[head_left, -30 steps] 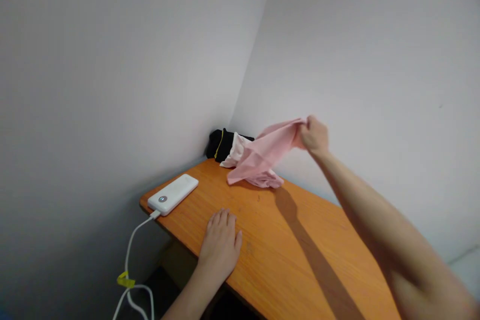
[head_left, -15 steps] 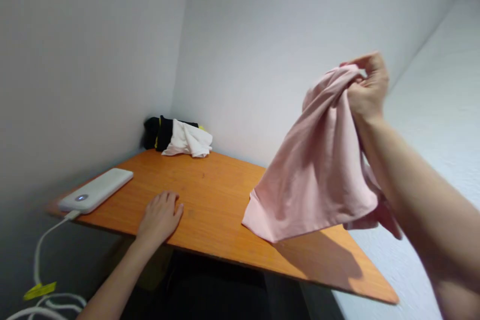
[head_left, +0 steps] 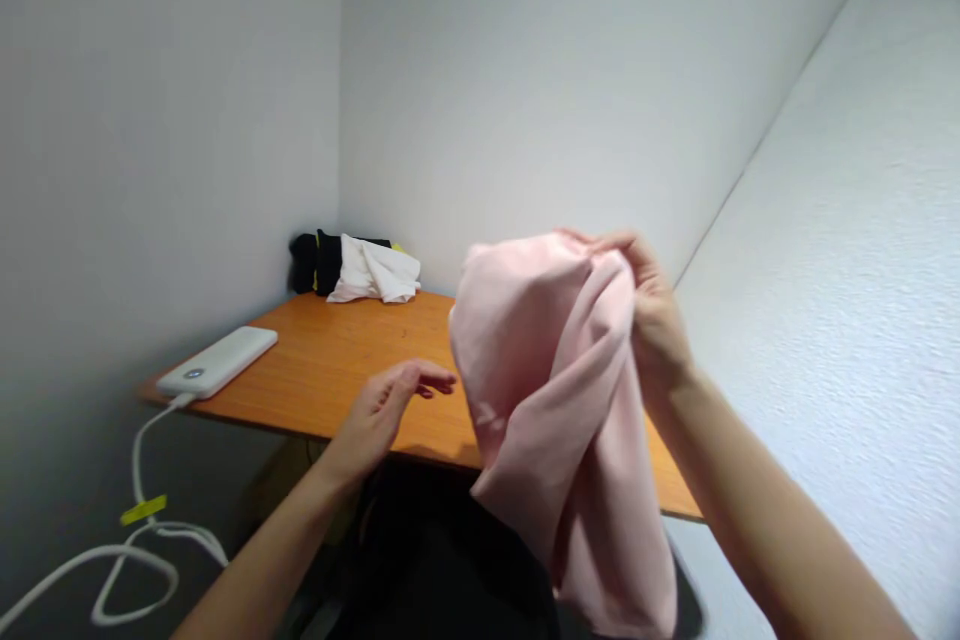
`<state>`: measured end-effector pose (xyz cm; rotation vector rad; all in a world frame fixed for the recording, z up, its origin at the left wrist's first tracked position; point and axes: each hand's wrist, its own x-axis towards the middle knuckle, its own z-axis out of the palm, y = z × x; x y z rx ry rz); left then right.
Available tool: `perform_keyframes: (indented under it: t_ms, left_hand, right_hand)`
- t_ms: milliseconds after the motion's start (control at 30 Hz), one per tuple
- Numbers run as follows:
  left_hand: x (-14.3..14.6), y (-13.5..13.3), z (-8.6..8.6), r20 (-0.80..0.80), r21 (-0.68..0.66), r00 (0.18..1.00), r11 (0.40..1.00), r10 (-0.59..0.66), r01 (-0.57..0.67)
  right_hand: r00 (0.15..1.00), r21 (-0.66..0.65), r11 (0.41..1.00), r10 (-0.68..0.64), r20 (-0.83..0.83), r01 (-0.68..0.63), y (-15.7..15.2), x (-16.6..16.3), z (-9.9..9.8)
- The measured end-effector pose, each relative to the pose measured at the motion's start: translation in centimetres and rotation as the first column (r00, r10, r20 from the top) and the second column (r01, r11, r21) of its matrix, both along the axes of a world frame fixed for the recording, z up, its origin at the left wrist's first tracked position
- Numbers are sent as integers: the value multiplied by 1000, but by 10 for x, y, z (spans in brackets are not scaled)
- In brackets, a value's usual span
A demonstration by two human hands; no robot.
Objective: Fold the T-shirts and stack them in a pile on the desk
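Note:
A pink cloth garment (head_left: 555, 390) hangs in loose folds from my right hand (head_left: 649, 305), whose fingers grip its upper edge. Its lower end drops past the front edge of the wooden table (head_left: 337, 360). I cannot make out which kind of garment it is. My left hand (head_left: 390, 410) is raised over the table's front edge, just left of the cloth and apart from it. Its fingers are stretched toward the cloth and hold nothing.
A white power bank (head_left: 221, 360) with a lit display lies on the table's left, its white cable (head_left: 139, 460) hanging off the edge. White cloth (head_left: 375, 270) and a black cloth bundle (head_left: 315, 263) sit in the back corner against the walls.
My right hand has come down and left with the pink garment, swinging it to the table's front. My left hand has lifted off the tabletop and moved right toward the cloth.

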<state>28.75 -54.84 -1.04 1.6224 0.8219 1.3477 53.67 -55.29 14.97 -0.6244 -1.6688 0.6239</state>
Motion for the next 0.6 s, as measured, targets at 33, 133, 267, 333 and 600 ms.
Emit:
perform_keyframes:
  t_ms: [33, 133, 267, 333, 600]
  left_hand:
    - [9, -13, 3, 119, -67, 989, 993, -85, 93]
    - [28, -44, -4, 349, -259, 918, 922, -188, 287]
    - [35, -61, -31, 197, -370, 979, 921, -55, 126]
    - [37, -64, -43, 94, -356, 991, 932, 99, -60]
    - [51, -98, -56, 60, -271, 998, 962, -7, 23]
  right_hand:
    - [993, -53, 994, 99, 57, -96, -14, -12, -17]
    - [899, -214, 944, 310, 310, -252, -53, -33, -66]
    - [841, -145, 987, 137, 523, -70, -86, -30, -123]
    - [827, 32, 993, -115, 550, 117, -95, -26, -147]
    - [837, 40, 980, -188, 513, 196, -116, -47, -197]
